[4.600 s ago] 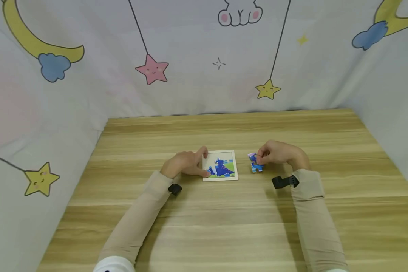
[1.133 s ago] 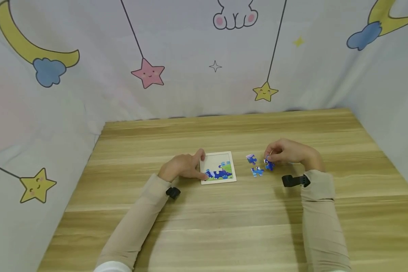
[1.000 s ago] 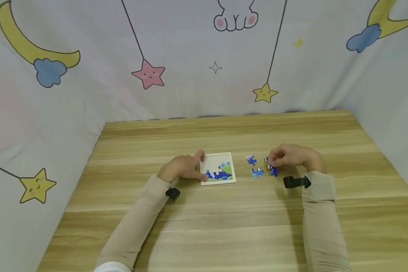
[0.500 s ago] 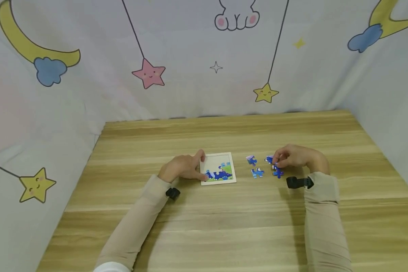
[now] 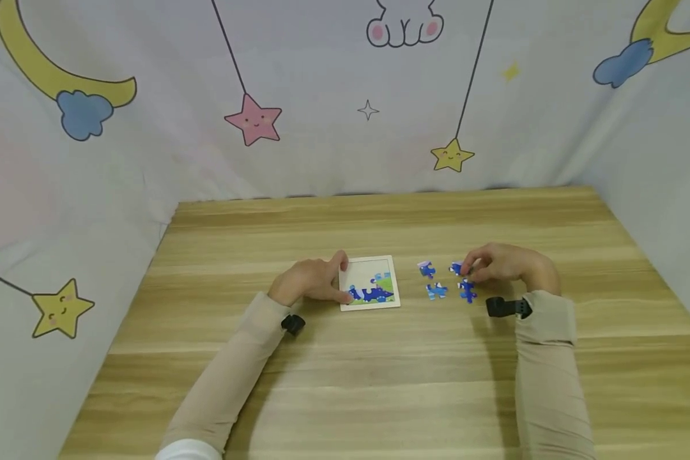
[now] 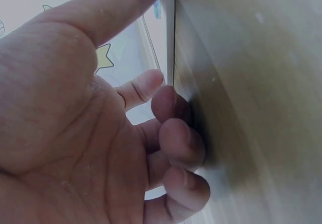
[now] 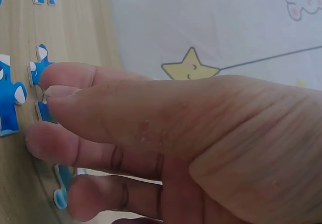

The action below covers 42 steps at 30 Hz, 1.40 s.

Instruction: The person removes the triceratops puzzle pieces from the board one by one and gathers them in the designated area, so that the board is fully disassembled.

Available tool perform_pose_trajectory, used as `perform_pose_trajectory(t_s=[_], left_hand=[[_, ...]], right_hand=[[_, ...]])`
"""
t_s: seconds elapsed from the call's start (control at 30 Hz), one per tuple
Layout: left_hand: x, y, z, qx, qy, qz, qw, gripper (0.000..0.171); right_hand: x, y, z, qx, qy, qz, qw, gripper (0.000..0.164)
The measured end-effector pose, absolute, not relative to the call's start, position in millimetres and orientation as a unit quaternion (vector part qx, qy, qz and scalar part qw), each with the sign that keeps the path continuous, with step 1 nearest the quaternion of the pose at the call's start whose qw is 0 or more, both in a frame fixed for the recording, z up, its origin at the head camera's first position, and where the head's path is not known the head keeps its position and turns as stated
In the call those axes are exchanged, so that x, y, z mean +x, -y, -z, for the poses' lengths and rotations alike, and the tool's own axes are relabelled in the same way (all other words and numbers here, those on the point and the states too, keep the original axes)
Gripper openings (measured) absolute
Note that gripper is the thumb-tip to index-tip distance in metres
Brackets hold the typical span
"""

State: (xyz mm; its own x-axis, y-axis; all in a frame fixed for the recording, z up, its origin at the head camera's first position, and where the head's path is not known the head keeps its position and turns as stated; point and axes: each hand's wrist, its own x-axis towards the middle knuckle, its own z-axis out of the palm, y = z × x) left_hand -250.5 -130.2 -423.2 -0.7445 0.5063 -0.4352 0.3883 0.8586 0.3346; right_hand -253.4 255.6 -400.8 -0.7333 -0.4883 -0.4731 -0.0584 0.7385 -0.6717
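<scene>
My left hand (image 5: 313,278) grips the left edge of a square puzzle board (image 5: 370,307), its thumb at the near corner and a finger at the far corner. Joined blue and green pieces (image 5: 374,294) fill the board's lower and right part. My right hand (image 5: 503,263) hovers low beside a loose puzzle piece (image 5: 455,268), thumb and index fingertip slightly apart. In the right wrist view the fingers partly cover that blue piece (image 7: 38,69); whether they touch it I cannot tell. Another blue piece (image 5: 467,292) lies just nearer, below the fingertips.
Two more loose pieces, a purple-blue one (image 5: 427,269) and a light blue one (image 5: 436,291), lie between the board and my right hand. The wooden table (image 5: 345,383) meets a printed white cloth (image 5: 322,160) at the back.
My right hand has moved right, spreading the clustered pieces apart, and the nearer right piece now lies free of the fingers. The board's picture reaches less high than 4.6 s ago. My left hand stays at the board.
</scene>
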Motion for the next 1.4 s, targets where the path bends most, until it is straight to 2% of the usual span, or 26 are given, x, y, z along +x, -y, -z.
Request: perform_pose_trajectory(t_s=[0.37,0.53,0.77,1.03,1.4], left_hand=[[-251,127,423,0.231,-0.929,-0.099,0.272,0.073],[-253,127,421,0.227,-0.931,-0.101,0.268,0.073],[-254,127,422,0.228,-0.929,-0.099,0.275,0.073],[-253,126,425,0.229,-0.929,-0.097,0.273,0.072],[-252,127,421,0.226,-0.932,-0.091,0.267,0.071]], right_hand=[[-258,-223,400,-0.248,-0.887,0.339,0.191,0.02],[-266,-194,407,-0.277,-0.885,0.337,0.161,0.023],[-269,-156,428,-0.324,-0.859,0.338,0.205,0.027],[-265,-138,437,-0.301,-0.86,0.337,0.239,0.039],[-263,-131,435,-0.297,-0.857,0.337,0.252,0.032]])
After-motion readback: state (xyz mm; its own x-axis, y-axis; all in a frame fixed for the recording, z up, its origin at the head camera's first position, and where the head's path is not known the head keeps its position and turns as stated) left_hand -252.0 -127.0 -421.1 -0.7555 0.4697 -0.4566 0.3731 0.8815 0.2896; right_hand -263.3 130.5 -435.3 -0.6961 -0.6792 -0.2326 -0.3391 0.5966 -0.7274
